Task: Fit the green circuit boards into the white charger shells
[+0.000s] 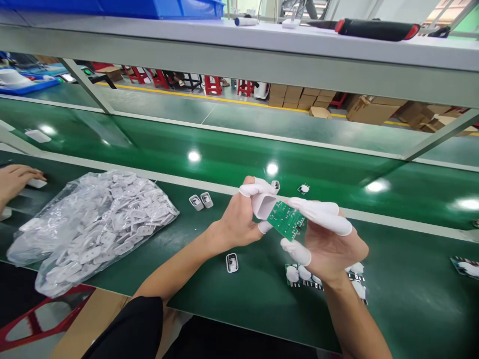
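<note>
My left hand [243, 214], with white finger cots on its fingertips, grips a white plastic housing [264, 207] whose open end faces right. A green circuit board [286, 220] has its left edge at the mouth of that housing; how far it goes in I cannot tell. My right hand [324, 234], also in white finger cots, holds the board between thumb and fingers. Below the right hand lie several more circuit boards [305, 274] with white blobs, partly hidden by the wrist. One housing [232, 263] stands on the green bench below my left hand.
A clear bag of white plastic parts [112, 224] lies at left. Two housings [201, 200] stand beside it, another [276, 186] behind my hands, near a small board [304, 189]. Another person's hand [18, 182] is at far left. A shelf [239, 45] spans above, holding a black-red tool [377, 30].
</note>
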Motion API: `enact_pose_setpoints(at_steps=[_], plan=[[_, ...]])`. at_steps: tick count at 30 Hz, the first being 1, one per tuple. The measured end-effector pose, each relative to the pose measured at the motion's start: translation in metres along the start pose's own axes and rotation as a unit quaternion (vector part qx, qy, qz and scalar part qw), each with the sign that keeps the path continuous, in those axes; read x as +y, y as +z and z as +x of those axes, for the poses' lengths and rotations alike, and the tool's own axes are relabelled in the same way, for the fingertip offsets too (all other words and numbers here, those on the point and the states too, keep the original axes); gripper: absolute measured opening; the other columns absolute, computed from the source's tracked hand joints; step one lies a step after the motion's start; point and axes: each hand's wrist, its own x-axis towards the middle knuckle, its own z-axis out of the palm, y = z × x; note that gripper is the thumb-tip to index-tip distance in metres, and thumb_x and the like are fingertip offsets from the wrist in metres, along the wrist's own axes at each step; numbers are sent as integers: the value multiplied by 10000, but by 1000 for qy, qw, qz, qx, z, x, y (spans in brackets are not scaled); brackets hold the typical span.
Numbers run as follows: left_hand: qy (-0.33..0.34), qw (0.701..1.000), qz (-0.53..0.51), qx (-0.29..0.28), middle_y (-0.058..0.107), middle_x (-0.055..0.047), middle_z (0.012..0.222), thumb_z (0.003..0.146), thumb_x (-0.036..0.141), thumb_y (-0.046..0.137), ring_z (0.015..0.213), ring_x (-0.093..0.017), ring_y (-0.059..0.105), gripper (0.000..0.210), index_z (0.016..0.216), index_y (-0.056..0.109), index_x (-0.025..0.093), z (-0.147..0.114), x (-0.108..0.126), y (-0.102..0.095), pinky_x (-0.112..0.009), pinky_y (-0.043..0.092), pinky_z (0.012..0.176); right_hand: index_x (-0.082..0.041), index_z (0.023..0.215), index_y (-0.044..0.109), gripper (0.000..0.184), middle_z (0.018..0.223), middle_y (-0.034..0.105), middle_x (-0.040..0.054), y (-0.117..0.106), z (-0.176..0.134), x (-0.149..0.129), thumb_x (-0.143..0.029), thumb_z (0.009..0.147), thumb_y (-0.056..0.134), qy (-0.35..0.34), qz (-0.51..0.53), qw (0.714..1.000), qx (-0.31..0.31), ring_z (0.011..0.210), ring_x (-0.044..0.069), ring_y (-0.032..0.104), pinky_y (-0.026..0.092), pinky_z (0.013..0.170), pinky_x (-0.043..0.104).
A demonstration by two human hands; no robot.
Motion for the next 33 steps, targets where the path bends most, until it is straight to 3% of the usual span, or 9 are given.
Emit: enact_pose_setpoints(at_steps=[9, 13, 20, 27, 33], plan=[[8, 1000, 16, -19, 619, -123, 1204, 1023, 450, 749, 1076, -286, 667, 588, 1463, 424, 237, -4, 3, -1, -435, 617, 781, -322, 1539, 723, 785, 1297, 860, 85, 6, -1, -4, -154, 816, 979, -9, 9, 999, -30, 1211, 357, 842, 775, 933, 514], [3, 1000, 22, -23, 597, -101, 1189, 1017, 420, 756, 1019, -258, 652, 578, 1457, 419, 256, -3, 4, -1, -414, 607, 766, -323, 1540, 714, 816, 1334, 861, 85, 6, 1, -3, -121, 794, 974, -23, -7, 999, -42, 1198, 343, 851, 783, 897, 500], [4, 999, 24, -29, 567, -90, 1180, 1031, 429, 731, 961, -238, 632, 555, 1452, 406, 271, 1, 6, -1, -399, 587, 736, -383, 1548, 703, 795, 1326, 866, 81, 5, 2, -4, -150, 828, 945, -1, -14, 999, -50, 1172, 358, 860, 790, 854, 550], [11, 999, 23, -23, 558, -103, 1219, 1036, 411, 712, 970, -235, 637, 500, 1418, 425, 263, 3, 7, 0, -387, 585, 723, -309, 1529, 729, 756, 1327, 861, 118, 6, 1, -4, -214, 824, 984, -20, -2, 999, -44, 1180, 370, 850, 778, 908, 564], [7, 999, 32, -20, 564, -100, 1225, 1033, 428, 711, 998, -247, 637, 503, 1415, 424, 271, 3, 9, 1, -415, 601, 785, -372, 1534, 723, 728, 1254, 876, 84, 8, 2, -2, -268, 855, 966, -30, -29, 999, -31, 1119, 360, 850, 764, 839, 560]])
